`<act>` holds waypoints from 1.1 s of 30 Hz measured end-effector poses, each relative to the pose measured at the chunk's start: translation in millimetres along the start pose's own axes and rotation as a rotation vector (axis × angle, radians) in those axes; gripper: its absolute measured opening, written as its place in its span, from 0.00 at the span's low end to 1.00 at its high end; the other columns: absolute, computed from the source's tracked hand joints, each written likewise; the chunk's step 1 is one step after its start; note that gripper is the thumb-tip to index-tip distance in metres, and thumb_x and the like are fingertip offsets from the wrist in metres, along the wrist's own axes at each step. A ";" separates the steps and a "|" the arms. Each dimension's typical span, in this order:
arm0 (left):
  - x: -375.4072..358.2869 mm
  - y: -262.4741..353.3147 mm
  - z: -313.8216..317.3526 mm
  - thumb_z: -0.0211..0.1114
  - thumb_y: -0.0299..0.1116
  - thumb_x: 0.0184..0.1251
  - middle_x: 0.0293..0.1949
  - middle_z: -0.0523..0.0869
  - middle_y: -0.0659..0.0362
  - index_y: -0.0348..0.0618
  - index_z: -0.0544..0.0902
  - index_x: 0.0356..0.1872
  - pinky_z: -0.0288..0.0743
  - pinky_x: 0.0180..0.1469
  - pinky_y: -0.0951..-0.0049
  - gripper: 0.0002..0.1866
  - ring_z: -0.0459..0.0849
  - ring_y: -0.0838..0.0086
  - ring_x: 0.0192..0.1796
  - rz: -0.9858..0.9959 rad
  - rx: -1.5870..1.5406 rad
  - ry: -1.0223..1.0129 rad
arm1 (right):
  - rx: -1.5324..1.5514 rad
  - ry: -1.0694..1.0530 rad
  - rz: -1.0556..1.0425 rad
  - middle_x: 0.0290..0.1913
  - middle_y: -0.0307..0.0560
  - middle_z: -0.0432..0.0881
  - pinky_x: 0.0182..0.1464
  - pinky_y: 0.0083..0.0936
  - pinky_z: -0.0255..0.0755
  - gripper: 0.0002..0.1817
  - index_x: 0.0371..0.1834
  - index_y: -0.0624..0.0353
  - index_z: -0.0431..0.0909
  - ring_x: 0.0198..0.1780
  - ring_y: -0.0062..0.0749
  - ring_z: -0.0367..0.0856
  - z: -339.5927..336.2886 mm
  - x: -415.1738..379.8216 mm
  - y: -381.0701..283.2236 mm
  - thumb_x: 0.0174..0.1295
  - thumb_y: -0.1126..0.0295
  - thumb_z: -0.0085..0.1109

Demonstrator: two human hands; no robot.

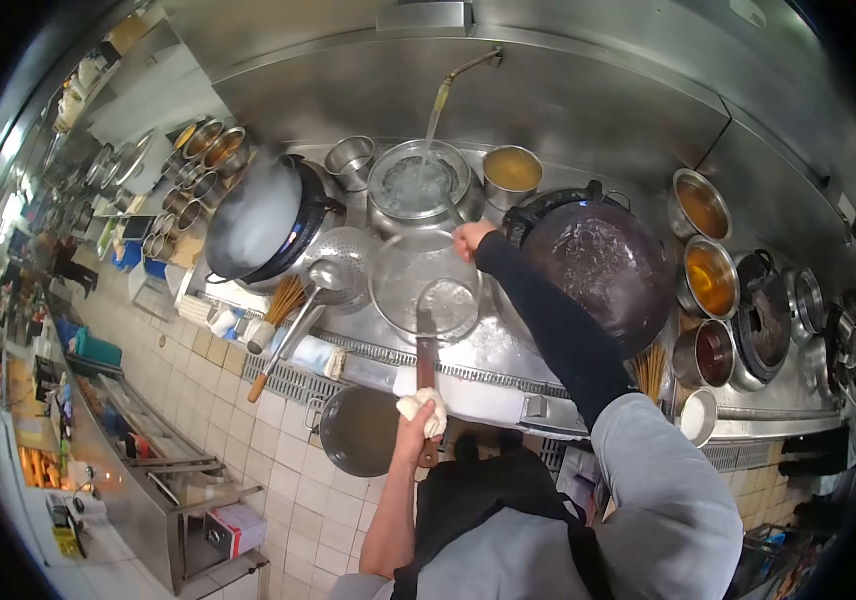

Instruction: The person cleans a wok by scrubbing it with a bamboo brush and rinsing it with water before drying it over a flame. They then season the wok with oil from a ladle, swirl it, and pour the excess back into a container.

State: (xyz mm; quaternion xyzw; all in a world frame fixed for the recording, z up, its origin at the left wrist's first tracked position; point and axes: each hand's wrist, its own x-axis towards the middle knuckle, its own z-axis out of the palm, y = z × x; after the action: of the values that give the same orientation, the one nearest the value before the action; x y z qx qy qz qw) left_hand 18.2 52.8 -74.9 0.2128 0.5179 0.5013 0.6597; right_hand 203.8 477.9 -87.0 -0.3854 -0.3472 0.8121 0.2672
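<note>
My left hand (pixel 422 414) is shut around a white cloth wrapped on the long handle of a round ladle (pixel 448 304). The ladle's bowl rests inside a wide metal basin (pixel 396 290) on the steel cooking range. My right hand (pixel 470 239), at the end of a dark sleeve, grips the far right rim of that basin. Behind the basin, a tap (pixel 470 64) runs a stream of water into a round pot (pixel 418 185).
A steaming wok (pixel 258 220) sits to the left and a dark wok (pixel 598 265) holding liquid to the right. A perforated skimmer (pixel 346 262), a bamboo brush (pixel 283 298) and sauce bowls (pixel 713 280) crowd the range. A pan (pixel 358 432) hangs below over the tiled floor.
</note>
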 end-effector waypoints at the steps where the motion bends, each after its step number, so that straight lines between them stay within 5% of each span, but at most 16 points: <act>1: 4.6 -14.0 -10.3 0.64 0.39 0.78 0.34 0.82 0.61 0.42 0.77 0.58 0.71 0.22 0.76 0.16 0.81 0.77 0.27 -0.049 0.007 -0.008 | 0.655 -0.360 0.227 0.25 0.46 0.78 0.26 0.27 0.76 0.09 0.38 0.68 0.77 0.25 0.32 0.81 -7.5 8.4 -3.2 0.67 0.71 0.60; 4: 6.2 -45.2 -32.6 0.63 0.43 0.78 0.34 0.84 0.60 0.42 0.77 0.57 0.73 0.23 0.75 0.18 0.82 0.77 0.27 -0.160 -0.021 -0.050 | 0.872 0.007 0.104 0.25 0.34 0.67 0.18 0.12 0.62 0.06 0.42 0.66 0.71 0.20 0.13 0.67 52.1 -76.9 -29.9 0.71 0.75 0.57; 8: 11.2 -43.5 -60.9 0.63 0.48 0.79 0.35 0.87 0.57 0.42 0.79 0.55 0.77 0.25 0.74 0.19 0.85 0.74 0.30 -0.285 -0.176 -0.135 | 1.017 -0.222 0.040 0.29 0.38 0.72 0.17 0.15 0.61 0.14 0.53 0.72 0.68 0.20 0.15 0.69 38.0 -136.7 -9.5 0.72 0.74 0.58; 14: 24.9 -47.7 -82.9 0.59 0.53 0.80 0.37 0.89 0.54 0.41 0.80 0.55 0.81 0.30 0.72 0.23 0.87 0.70 0.32 -0.369 -0.100 -0.195 | 0.822 -0.069 -0.089 0.30 0.36 0.71 0.15 0.14 0.55 0.13 0.54 0.69 0.71 0.19 0.11 0.65 14.0 -274.4 0.2 0.76 0.69 0.54; 24: 12.4 -26.9 -67.4 0.60 0.49 0.81 0.43 0.89 0.53 0.40 0.79 0.59 0.85 0.46 0.65 0.22 0.90 0.65 0.42 -0.379 -0.078 -0.177 | 0.608 0.410 -0.013 0.28 0.32 0.70 0.17 0.13 0.50 0.06 0.39 0.60 0.70 0.20 0.08 0.62 -15.9 -440.1 20.6 0.75 0.71 0.53; 28: 13.9 -35.2 -75.4 0.59 0.51 0.81 0.47 0.89 0.53 0.41 0.77 0.62 0.85 0.48 0.64 0.24 0.90 0.65 0.45 -0.348 -0.061 -0.187 | 0.256 0.671 -0.055 0.24 0.33 0.71 0.16 0.18 0.51 0.11 0.29 0.55 0.70 0.19 0.14 0.63 -3.2 -465.3 55.7 0.73 0.71 0.55; 33: 6.1 -37.0 -77.4 0.57 0.55 0.81 0.49 0.88 0.53 0.43 0.77 0.64 0.86 0.45 0.65 0.27 0.89 0.66 0.47 -0.266 -0.011 -0.167 | -0.603 1.136 -0.132 0.25 0.58 0.82 0.22 0.42 0.76 0.15 0.37 0.72 0.77 0.24 0.45 0.85 -3.0 -460.8 121.5 0.60 0.67 0.65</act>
State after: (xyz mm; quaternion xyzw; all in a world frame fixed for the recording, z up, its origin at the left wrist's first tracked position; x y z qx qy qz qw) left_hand -35.1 24.7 -136.2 0.1796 0.4822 0.3927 0.7622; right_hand 444.1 80.8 21.0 -0.7912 -0.3876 0.3302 0.3387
